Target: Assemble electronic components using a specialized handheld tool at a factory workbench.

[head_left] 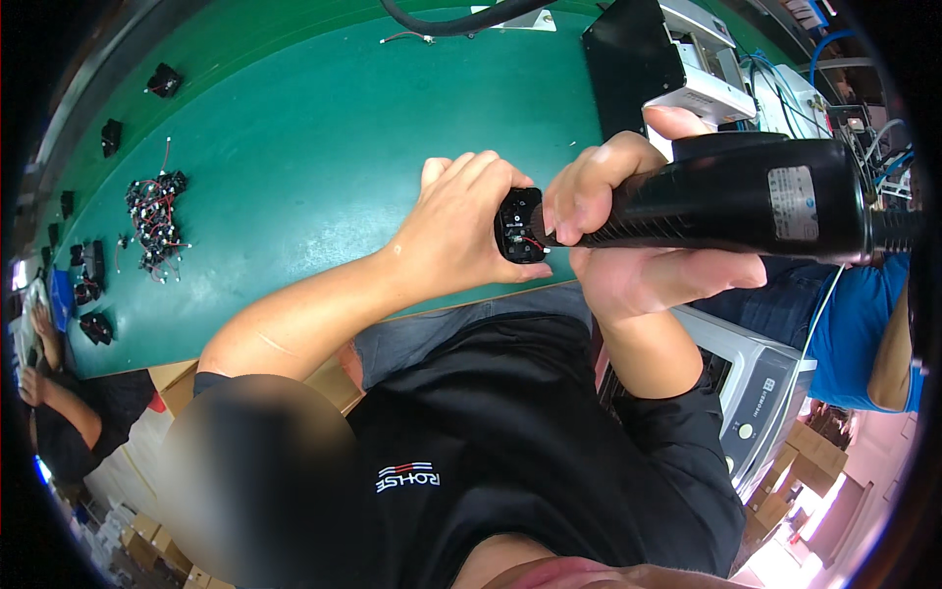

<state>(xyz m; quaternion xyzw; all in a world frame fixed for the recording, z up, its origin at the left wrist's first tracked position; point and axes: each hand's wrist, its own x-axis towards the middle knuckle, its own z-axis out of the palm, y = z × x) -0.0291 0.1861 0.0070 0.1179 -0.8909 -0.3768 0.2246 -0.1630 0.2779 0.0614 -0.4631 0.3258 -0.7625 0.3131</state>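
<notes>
The left hand point(461, 231) is gripping a small black plastic part point(520, 226), its fingers point(471, 182) curling closed around the far side of the part and holding it up off the table. The right hand point(628, 245) is wrapping its fingers point(589, 182) tight around the grip of a black electric screwdriver point(756, 201), and the tip is pressing into the open face of the part, right where red wires point(533, 241) are showing. To do this well, the tool probably needs to be running square to the part, with the left fingers staying clear of the tip and the wires kept out from under it.

Below and beyond both hands, a green table point(324, 128) is stretching away. Well to the left of the left fingers, a pile of black parts with red wires point(155, 218) is lying on it, with 5 or so loose black pieces point(164, 79) scattered farther out. Beyond the right fingers, a black and grey machine point(667, 54) is standing. Another person's arm point(49, 393) is showing at the far left edge, and someone in a blue shirt point(863, 334) is sitting to the right.
</notes>
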